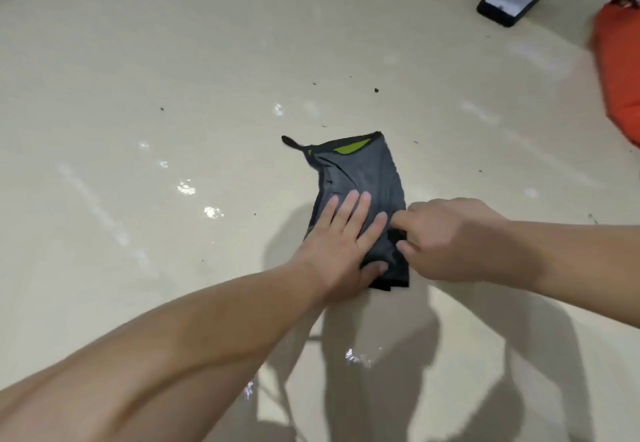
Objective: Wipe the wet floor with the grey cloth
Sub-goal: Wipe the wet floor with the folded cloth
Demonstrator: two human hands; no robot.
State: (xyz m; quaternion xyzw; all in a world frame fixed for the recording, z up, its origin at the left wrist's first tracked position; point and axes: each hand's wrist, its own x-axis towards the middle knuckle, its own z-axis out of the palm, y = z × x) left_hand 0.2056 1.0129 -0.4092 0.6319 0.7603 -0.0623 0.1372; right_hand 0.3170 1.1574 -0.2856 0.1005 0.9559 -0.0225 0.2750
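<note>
Grey cloth (363, 178), one piece, lay folded on the cream floor (173, 61) just right of the frame's centre. It had a black hem, a lime-green patch (349, 147) near its far edge and a black loop (292, 142) sticking out at its upper left corner.

Two bare hands were on it. The left hand (343, 237) came in from the lower left and lay flat on the near half of the cloth, its fingers (349, 204) straight and slightly spread, pressing down and gripping nothing. The right hand (453, 241) reached in from the right edge with its fingers curled, pinching the cloth's right-hand border between thumb and fingertip.

Several wet patches (187, 188) glinted on the floor, left of the cloth and at the lower middle. A scatter of dark specks (376, 90) dotted the floor beyond the cloth.

One white post on a black base (512, 0) stood at the upper right. One soft orange thing (620, 71) was cut off by the right edge; what it was could not be told.
</note>
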